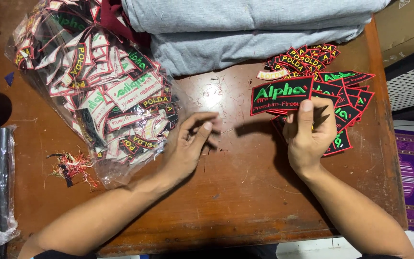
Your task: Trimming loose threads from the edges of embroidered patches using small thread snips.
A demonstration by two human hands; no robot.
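Right hand [311, 136] pinches a black embroidered patch [281, 95], thumb on top, above the patch pile [343, 103] near the bench's [245, 192] far right corner. Left hand [188, 146], fingers loosely spread and holding nothing, rests mid-bench beside the clear bag of patches [97, 91]. Looks like sorting; the next move calls for setting the patch on the pile squarely (lower pile hidden by hand, bag contents jumbled).

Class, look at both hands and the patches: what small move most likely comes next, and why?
Probably the right hand lays its large black patch on the sorted pile under it. The left hand is empty beside the clear bag of patches, likely to fetch another.
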